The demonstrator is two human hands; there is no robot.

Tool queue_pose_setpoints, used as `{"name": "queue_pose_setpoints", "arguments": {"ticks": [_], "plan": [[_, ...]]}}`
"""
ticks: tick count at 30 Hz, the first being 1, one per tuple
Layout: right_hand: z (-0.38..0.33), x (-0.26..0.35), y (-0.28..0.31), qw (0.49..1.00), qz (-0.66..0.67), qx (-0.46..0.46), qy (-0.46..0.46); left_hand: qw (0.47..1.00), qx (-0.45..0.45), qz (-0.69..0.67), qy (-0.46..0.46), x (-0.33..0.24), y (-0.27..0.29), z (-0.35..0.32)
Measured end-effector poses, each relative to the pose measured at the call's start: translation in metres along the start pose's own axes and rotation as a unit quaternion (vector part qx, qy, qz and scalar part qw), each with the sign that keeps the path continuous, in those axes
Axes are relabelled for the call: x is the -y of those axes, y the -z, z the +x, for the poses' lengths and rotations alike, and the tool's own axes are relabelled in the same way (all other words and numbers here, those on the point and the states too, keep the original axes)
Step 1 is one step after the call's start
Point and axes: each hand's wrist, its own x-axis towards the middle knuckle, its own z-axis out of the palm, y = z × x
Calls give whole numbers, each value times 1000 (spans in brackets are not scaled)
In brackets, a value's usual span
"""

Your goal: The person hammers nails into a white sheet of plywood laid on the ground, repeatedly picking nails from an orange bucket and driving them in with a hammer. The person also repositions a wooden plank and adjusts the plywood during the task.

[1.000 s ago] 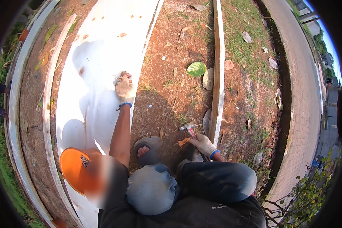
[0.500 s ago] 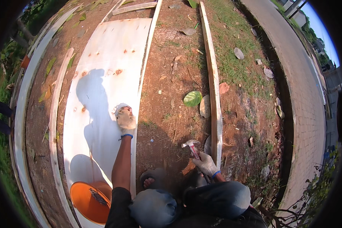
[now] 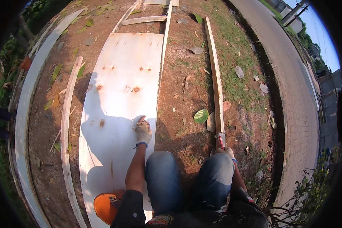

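Observation:
My left hand [image 3: 143,132], in a pale glove with bare fingertips, is at the right edge of a long whitish plywood sheet [image 3: 119,72]. Its fingers are mostly curled, and whatever they may hold is hidden. My right hand [image 3: 228,152], also gloved, lies beyond my right knee, partly covered by it. That hand grips a hammer [image 3: 220,141] with a red handle, against the near end of a long wooden batten [image 3: 215,79] on the ground. An orange bucket [image 3: 104,208] stands on the sheet by my left elbow, with dark thin items in it.
Another batten [image 3: 66,110] runs left of the sheet, with a long pale board [image 3: 22,98] farther left. A wooden crosspiece [image 3: 144,19] lies beyond the sheet. Leaves dot the soil and grass. A paved path [image 3: 300,125] runs along the right. A person's legs [image 3: 2,121] show at far left.
My right hand has carried the hammer rightward to the batten. My knees have come up into view between my arms. The left hand stays at the sheet's edge, and the view has shifted.

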Motion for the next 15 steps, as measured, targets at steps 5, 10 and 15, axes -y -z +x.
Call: {"name": "queue_pose_setpoints", "arguments": {"ticks": [5,10,15], "plan": [[-18,76,-18,996,-93,-10,3,977,75,199,-22,21,54,18],[33,78,9,997,-8,-55,58,974,167,151,-3,16,46,31],[106,203,24,989,75,-64,114,987,120,98,-41,20,34,75]]}}
